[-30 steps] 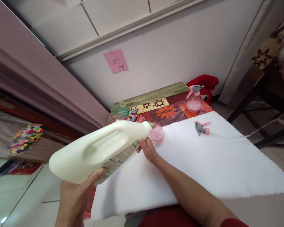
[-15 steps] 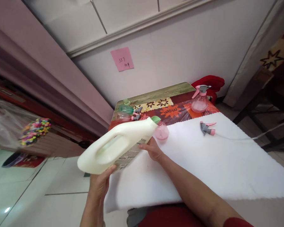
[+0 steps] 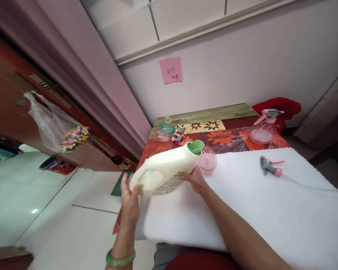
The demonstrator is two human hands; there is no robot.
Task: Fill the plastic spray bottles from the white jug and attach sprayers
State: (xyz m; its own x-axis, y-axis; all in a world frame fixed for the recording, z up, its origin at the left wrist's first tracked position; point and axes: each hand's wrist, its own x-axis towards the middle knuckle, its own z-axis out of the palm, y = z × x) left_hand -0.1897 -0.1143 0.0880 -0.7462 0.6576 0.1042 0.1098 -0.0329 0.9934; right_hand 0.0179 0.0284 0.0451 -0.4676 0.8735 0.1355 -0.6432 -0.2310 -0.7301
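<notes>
A cream-white detergent jug (image 3: 165, 167) with a green pour spout (image 3: 196, 147) is held tilted above the table, spout end toward the far right. My right hand (image 3: 197, 179) grips it under the neck, thumb on the printed label. At the jug's base, near the handle, my left hand (image 3: 131, 197) supports it, fingers spread around the end. A pink round bottle (image 3: 207, 159) without a spray head stands just beyond the spout, partly filled. To its right, a grey-and-pink spray head (image 3: 270, 166) lies on the white cloth, its clear tube trailing right.
A pink spray bottle (image 3: 262, 131) with its head on stands at the far right. Green and clear spray bottles (image 3: 165, 133) lie at the back left. White fluffy cloth (image 3: 250, 210) covers the near table. A bag of coloured pieces (image 3: 74, 138) hangs from the door.
My view has turned left. The jug now points its spout more toward me, showing the green opening. My left hand has shifted to the jug's base end, fingers spreading.
</notes>
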